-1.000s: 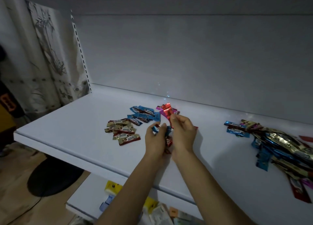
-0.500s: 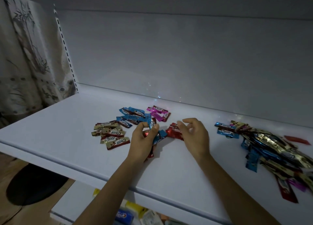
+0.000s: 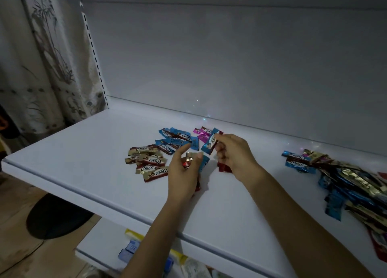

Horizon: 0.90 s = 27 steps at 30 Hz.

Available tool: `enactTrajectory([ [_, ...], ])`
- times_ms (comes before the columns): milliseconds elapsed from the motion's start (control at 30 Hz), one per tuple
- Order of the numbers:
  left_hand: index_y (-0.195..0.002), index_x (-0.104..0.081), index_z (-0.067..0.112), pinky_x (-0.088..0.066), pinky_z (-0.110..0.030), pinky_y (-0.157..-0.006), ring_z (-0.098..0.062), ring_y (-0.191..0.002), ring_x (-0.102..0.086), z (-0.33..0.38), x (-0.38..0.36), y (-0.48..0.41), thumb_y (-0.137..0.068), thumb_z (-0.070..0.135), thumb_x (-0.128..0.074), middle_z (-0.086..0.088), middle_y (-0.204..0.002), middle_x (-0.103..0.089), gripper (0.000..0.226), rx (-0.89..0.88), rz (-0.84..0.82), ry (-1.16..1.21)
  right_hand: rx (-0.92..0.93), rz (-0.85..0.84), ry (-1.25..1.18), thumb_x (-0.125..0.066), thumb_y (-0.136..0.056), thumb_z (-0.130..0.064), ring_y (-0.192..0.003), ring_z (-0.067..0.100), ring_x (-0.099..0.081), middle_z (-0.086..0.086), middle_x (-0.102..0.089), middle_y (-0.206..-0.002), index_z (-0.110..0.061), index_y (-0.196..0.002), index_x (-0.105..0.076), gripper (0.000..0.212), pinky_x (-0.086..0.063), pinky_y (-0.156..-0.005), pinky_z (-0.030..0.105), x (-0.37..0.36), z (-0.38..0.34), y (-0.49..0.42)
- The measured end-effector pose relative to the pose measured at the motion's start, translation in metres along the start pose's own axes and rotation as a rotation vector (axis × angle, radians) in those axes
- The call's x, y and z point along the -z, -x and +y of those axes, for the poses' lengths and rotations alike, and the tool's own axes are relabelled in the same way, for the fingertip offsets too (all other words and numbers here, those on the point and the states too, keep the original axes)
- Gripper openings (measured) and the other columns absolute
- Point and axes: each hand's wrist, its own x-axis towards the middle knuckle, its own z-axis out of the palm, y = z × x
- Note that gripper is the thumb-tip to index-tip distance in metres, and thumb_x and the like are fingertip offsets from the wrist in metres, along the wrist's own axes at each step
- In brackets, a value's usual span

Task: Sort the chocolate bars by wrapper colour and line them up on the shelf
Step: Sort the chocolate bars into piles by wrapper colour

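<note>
A person's right hand (image 3: 234, 154) pinches a single blue bar (image 3: 210, 142) between thumb and curled fingers, holding it tilted on end just above the white shelf (image 3: 83, 156). The left hand (image 3: 183, 177) is closed round a clutch of bars (image 3: 204, 162) in blue, red and gold foil, its forefinger stretched out towards the blue group (image 3: 174, 139) and its thumb pressed on the wrappers. Two red bars (image 3: 224, 168) lie on the shelf, partly hidden under the right palm.

Three sorted lots sit beyond the hands: the gold group (image 3: 149, 163) nearest the front edge on the left, the blue group behind it, and a few pink bars (image 3: 202, 131) close to the back panel (image 3: 230, 58), partly screened by the raised blue bar. Far to the right a loose heap (image 3: 356, 185) of blue, gold, red and pink wrappers sprawls towards the frame edge, well apart from the hands.

The wrappers are small, flat, oblong foil packets with crimped ends, glossy and creased, many marked "Choco" in white script. The shelf and panel are smooth, matt white; a slotted metal upright (image 3: 92, 47) runs up the left side beside a pale curtain (image 3: 46, 68) printed with bamboo. A lower shelf (image 3: 100, 242) carries boxed goods, blurred in the dim light
</note>
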Motion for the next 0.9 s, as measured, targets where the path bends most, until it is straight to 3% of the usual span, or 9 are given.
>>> enactTrajectory([
  [100,-0.114,-0.053,0.024,-0.045,-0.011,-0.050,-0.011,-0.081,-0.058,0.002,-0.001,-0.002,-0.096,0.030,-0.055,-0.003,-0.101,-0.061,0.019,0.119,0.082,0.146,-0.088,-0.035,-0.013,-0.053,-0.092,-0.017,-0.049,0.012,-0.053,0.004,-0.066,-0.064,-0.006,-0.092,-0.066,0.017,-0.043,-0.049,0.023,-0.023,-0.003,-0.014],
  [167,-0.113,-0.047,0.020,-0.039,-0.017,-0.041,-0.011,-0.056,-0.049,0.004,-0.001,-0.002,-0.096,0.031,-0.054,-0.010,-0.083,-0.061,0.021,0.193,0.080,0.233,-0.109,-0.112,-0.034,-0.052,-0.093,-0.018,-0.050,0.013,-0.056,0.004,-0.069,-0.067,-0.002,-0.098,-0.066,0.022,-0.046,-0.052,0.023,-0.041,-0.006,-0.022],
  [233,-0.115,-0.045,0.020,-0.036,-0.019,-0.039,-0.008,-0.047,-0.043,0.006,0.000,-0.003,-0.096,0.031,-0.054,-0.007,-0.072,-0.058,0.024,0.217,0.070,0.276,-0.102,-0.188,-0.043,-0.052,-0.095,-0.019,-0.055,0.015,-0.062,0.010,-0.072,-0.082,0.001,-0.109,-0.061,0.026,-0.050,-0.055,0.023,-0.055,-0.012,-0.030],
  [333,-0.119,-0.043,0.022,-0.036,-0.019,-0.039,-0.007,-0.043,-0.041,0.007,0.002,-0.005,-0.096,0.032,-0.054,-0.005,-0.070,-0.056,0.027,0.213,0.078,0.314,-0.076,-0.214,0.122,-0.053,-0.096,-0.030,-0.068,0.020,-0.063,0.015,-0.069,-0.100,-0.002,-0.113,-0.055,0.032,-0.052,-0.063,0.027,-0.059,-0.016,-0.034],
  [467,-0.123,-0.043,0.021,-0.033,-0.018,-0.037,-0.006,-0.040,-0.039,0.006,0.004,-0.010,-0.098,0.029,-0.052,0.005,-0.055,-0.054,0.028,0.223,0.093,0.385,0.047,-0.290,0.411,-0.056,-0.087,-0.054,-0.056,0.012,-0.052,-0.002,-0.061,-0.067,-0.013,-0.094,-0.069,0.043,-0.042,-0.053,0.024,-0.031,-0.007,-0.010],
  [567,-0.121,-0.044,0.021,-0.035,-0.018,-0.039,-0.007,-0.041,-0.041,0.005,0.004,-0.009,-0.099,0.032,-0.049,0.004,-0.054,-0.055,0.025,0.208,0.069,0.381,0.099,-0.452,0.416,-0.065,-0.086,-0.038,-0.049,0.009,-0.043,-0.005,-0.055,-0.058,-0.012,-0.082,-0.066,0.026,-0.035,-0.047,0.022,-0.007,0.002,0.013],
  [700,-0.117,-0.051,0.022,-0.049,-0.032,-0.054,-0.014,-0.062,-0.051,0.005,0.002,-0.006,-0.103,0.040,-0.033,-0.012,-0.081,-0.061,0.029,0.235,0.023,0.319,0.059,-0.399,0.206,-0.064,-0.089,-0.016,-0.049,0.008,-0.046,-0.005,-0.060,-0.060,-0.013,-0.082,-0.065,0.007,-0.033,-0.047,0.019,0.006,0.008,0.017],
  [800,-0.113,-0.054,0.021,-0.036,-0.023,-0.043,-0.011,-0.044,-0.043,0.010,0.006,-0.004,-0.099,0.018,-0.034,-0.003,-0.060,-0.055,0.025,0.341,0.010,0.514,-0.029,-0.282,-0.002,-0.059,-0.091,-0.011,-0.050,0.010,-0.052,0.004,-0.064,-0.070,-0.010,-0.091,-0.063,0.005,-0.038,-0.046,0.019,0.013,0.008,0.013],
  [900,-0.117,-0.049,0.020,-0.039,-0.023,-0.048,-0.011,-0.048,-0.047,0.010,0.007,-0.003,-0.094,0.001,-0.038,-0.002,-0.072,-0.064,0.032,0.324,-0.010,0.446,-0.075,-0.204,-0.065,-0.054,-0.093,-0.011,-0.059,0.013,-0.062,0.007,-0.072,-0.082,-0.008,-0.098,-0.060,0.009,-0.048,-0.057,0.023,0.019,0.011,0.009],
])
